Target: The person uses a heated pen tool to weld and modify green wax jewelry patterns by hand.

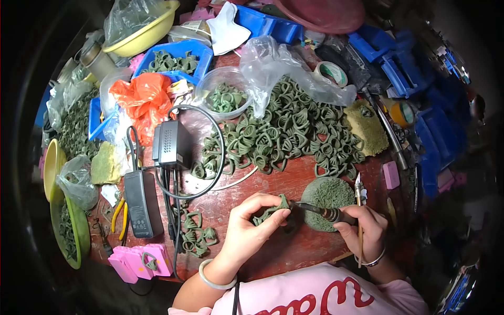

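Note:
My left hand point(251, 223) pinches a green wax ring point(284, 203) between thumb and fingers, with more green rings point(262, 215) tucked under them. In my right hand point(366, 229) is a dark pen-shaped heating tool point(332, 214), its thin tip touching or nearly touching the ring. A slender wooden-handled knife point(360, 231) with a pointed metal end also sits between the right fingers, upright. Behind the tool lies a round green pad point(329, 192) with a grainy surface. A big heap of green rings point(283, 126) covers the table beyond my hands.
Left of my hands are a black power box point(176, 142), an adapter point(142, 202) and looping cables. Pink blocks point(140, 261), yellow-handled pliers point(119, 218) and loose rings point(197, 236) lie nearby. Blue bins point(401, 73), a tape roll point(332, 74) and a sponge point(366, 127) stand behind.

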The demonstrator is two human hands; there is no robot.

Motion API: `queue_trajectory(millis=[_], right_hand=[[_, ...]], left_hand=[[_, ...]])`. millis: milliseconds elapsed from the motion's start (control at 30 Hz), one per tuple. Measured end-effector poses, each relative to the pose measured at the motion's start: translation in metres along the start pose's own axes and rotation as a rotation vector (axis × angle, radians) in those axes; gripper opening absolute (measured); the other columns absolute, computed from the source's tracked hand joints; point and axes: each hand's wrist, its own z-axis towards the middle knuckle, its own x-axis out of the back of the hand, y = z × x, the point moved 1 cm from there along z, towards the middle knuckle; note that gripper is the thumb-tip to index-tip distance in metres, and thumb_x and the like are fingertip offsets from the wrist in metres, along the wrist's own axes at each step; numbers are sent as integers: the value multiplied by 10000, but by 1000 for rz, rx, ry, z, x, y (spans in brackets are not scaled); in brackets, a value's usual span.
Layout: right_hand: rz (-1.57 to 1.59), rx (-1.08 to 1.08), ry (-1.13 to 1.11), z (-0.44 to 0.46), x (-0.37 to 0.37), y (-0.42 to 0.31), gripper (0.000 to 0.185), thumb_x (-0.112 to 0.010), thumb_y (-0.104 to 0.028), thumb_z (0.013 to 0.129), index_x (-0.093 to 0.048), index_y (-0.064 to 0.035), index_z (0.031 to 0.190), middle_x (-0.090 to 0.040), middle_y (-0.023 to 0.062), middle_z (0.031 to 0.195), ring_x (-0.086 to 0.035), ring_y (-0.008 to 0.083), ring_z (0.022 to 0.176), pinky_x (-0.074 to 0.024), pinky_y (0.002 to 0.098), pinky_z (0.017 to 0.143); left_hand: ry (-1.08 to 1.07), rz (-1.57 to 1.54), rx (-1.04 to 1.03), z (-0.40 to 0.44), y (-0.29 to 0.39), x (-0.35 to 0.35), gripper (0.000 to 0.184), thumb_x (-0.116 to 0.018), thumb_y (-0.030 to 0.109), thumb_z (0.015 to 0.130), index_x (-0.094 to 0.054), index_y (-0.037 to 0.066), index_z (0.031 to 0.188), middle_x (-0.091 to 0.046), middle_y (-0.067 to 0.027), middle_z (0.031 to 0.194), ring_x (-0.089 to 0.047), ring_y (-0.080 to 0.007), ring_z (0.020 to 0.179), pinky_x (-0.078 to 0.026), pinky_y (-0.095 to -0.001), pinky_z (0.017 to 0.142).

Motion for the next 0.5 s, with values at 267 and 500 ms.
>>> queue_trajectory(millis=[267, 500], right_hand=[[-59, 22, -21, 1, -3, -5, 290, -813, -171, 783, -656, -8, 965, -649, 102, 748, -663, 256, 618, -521, 330, 537], [-68, 20, -38, 2, -3, -8, 292, -816, -147, 772, -655, 2, 965, -658, 113, 772, -672, 261, 644, -533, 337, 555]], left_hand=[[-42, -8, -20, -1, 1, 0, 125, -744, 59, 858, -677, 25, 958, -636, -31, 957, -660, -78, 736, -431, -167, 480], [-35, -17, -44, -1, 0, 1, 130, -744, 51, 855, -677, 20, 962, -638, -42, 955, -654, -79, 726, -432, -169, 481]])
